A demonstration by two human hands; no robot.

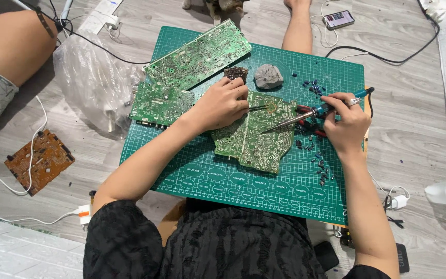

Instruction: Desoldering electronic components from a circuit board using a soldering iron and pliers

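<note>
Centre of frame: a green cutting mat [202,175] lies on a grey plank floor, the person seated at its lower edge.

Left hand [222,103], just above mid-frame: fingers curled closed, pinching what appears to be a pair of tweezers [258,108]; the tool is thin and partly hidden by the fingers, so its kind is uncertain. Its tip points right, onto the upper part of the green circuit board [256,134]. The heel of the hand rests at that board's upper left corner.

Right hand [346,121], right of centre: closed in a pen-like grip round a soldering iron [311,112] with a blue handle. The metal tip slants down-left and meets the circuit board near its middle. The iron's cord runs off to the upper right.

The circuit board lies flat at mat centre, solder side up, between the two hands.

Around it:
- two more green boards [192,67] overlapping at the mat's upper left
- a grey lump [268,76] and a dark brown block [236,73] above the hands
- small blue components [313,87] scattered along the mat's right side
- a clear plastic bag [91,82] left of the mat
- a brown board [40,161] on the floor, far left
- a phone [339,19] at the top edge
</note>
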